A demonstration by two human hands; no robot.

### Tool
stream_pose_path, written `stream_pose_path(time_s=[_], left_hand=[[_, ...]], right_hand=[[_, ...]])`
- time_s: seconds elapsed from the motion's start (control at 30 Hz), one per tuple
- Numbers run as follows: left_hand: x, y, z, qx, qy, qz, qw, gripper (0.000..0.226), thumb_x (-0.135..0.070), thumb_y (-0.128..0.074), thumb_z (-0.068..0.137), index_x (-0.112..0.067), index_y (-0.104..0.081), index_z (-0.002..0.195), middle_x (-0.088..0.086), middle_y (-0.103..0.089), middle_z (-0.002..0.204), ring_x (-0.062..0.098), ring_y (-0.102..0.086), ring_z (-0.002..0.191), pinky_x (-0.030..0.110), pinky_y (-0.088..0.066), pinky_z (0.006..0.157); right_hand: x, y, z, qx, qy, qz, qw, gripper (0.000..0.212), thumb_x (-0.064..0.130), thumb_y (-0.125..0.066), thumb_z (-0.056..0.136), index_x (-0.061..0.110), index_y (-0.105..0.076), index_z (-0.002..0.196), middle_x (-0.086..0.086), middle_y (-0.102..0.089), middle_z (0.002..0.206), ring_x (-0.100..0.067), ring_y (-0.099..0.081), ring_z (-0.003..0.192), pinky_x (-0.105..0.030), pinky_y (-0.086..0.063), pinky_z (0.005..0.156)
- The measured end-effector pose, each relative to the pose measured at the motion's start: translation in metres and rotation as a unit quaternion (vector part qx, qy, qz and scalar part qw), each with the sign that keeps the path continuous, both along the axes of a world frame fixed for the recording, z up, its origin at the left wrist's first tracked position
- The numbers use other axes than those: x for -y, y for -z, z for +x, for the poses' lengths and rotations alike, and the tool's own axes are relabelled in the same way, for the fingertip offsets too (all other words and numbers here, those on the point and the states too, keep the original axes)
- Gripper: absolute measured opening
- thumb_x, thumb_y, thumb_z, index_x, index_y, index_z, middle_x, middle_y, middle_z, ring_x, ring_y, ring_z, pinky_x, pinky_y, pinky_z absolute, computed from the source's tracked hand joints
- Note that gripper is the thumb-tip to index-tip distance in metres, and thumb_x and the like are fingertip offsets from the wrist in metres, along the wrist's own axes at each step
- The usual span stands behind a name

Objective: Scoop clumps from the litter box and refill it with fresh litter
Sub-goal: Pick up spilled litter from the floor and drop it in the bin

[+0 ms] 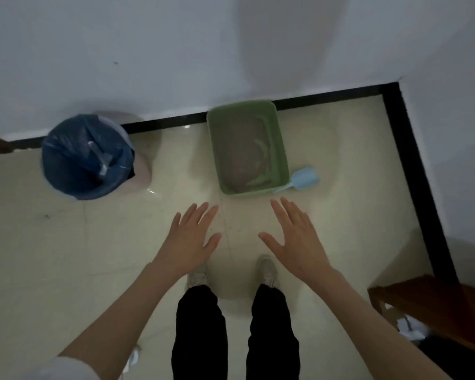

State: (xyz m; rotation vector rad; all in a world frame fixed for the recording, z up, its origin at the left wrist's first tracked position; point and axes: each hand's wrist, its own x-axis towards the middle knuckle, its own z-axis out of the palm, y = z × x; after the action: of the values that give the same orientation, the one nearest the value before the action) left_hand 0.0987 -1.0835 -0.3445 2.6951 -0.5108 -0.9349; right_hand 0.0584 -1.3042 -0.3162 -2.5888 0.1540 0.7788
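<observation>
Leftmost, blue-lined bin [87,157] set against wall. Left hand [192,237] held flat, fingers spread, nothing gripped. Green litter box [217,149] placed beyond hands at baseboard, grey litter inside. Right hand [296,237] likewise spread, empty. Blue scoop [299,179] laid touching box's right corner.

I see a pale tiled floor [66,242] and a white wall [176,50] on the far side. A black skirting [412,160] runs between them and turns near at the right. At near right stands brown wooden furniture [436,303].
</observation>
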Motion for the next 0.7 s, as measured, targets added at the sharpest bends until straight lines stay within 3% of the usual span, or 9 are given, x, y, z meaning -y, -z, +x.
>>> stream_pose_path(time_s=[0.13, 0.23, 0.47, 0.6, 0.7], left_hand=[[0.002, 0.073, -0.015, -0.014, -0.059, 0.011, 0.998, 0.083, -0.063, -0.001, 0.075, -0.025, -0.006, 0.148, 0.000, -0.007, 0.157, 0.020, -0.002, 0.144, 0.042, -0.004, 0.116], [-0.008, 0.135, -0.029, -0.030, -0.091, 0.016, 0.995, 0.062, -0.046, -0.030, 0.096, -0.025, -0.004, 0.148, 0.001, -0.006, 0.157, 0.020, -0.003, 0.144, 0.041, -0.005, 0.116], [-0.041, 0.312, -0.073, -0.033, -0.089, 0.029, 0.995, 0.064, -0.035, -0.044, 0.096, -0.022, -0.009, 0.148, 0.005, -0.012, 0.156, 0.025, -0.012, 0.143, 0.040, -0.013, 0.115], [-0.056, 0.416, -0.093, -0.008, -0.079, 0.013, 0.997, 0.061, -0.029, -0.055, 0.091, -0.018, -0.028, 0.145, 0.011, -0.027, 0.151, 0.031, -0.027, 0.139, 0.044, -0.024, 0.111], [-0.057, 0.476, -0.090, 0.033, -0.101, -0.011, 0.994, 0.054, -0.023, -0.062, 0.087, -0.011, -0.044, 0.136, 0.016, -0.044, 0.140, 0.035, -0.044, 0.126, 0.045, -0.038, 0.102]], right_hand=[[0.011, 0.080, 0.024, -0.010, -0.083, 0.014, 0.996, 0.070, 0.047, -0.040, 0.095, 0.022, -0.006, 0.150, -0.002, -0.006, 0.158, -0.016, -0.004, 0.146, -0.029, -0.009, 0.117], [0.006, 0.150, 0.025, -0.038, -0.137, 0.020, 0.990, 0.067, 0.042, -0.040, 0.096, 0.023, -0.005, 0.150, 0.001, -0.004, 0.158, -0.016, -0.007, 0.145, -0.030, -0.016, 0.115], [-0.019, 0.341, 0.004, -0.097, -0.227, -0.006, 0.969, 0.067, 0.034, -0.041, 0.098, 0.020, -0.002, 0.151, 0.000, -0.001, 0.158, -0.020, -0.013, 0.144, -0.034, -0.025, 0.112], [-0.031, 0.437, -0.002, -0.065, -0.252, -0.018, 0.965, 0.057, 0.030, -0.042, 0.098, 0.016, -0.019, 0.148, -0.008, -0.032, 0.144, -0.023, -0.036, 0.128, -0.032, -0.039, 0.099], [-0.036, 0.493, 0.004, -0.033, -0.222, -0.003, 0.974, 0.044, 0.026, -0.047, 0.096, 0.010, -0.040, 0.137, -0.008, -0.044, 0.129, -0.023, -0.050, 0.112, -0.030, -0.043, 0.090]])
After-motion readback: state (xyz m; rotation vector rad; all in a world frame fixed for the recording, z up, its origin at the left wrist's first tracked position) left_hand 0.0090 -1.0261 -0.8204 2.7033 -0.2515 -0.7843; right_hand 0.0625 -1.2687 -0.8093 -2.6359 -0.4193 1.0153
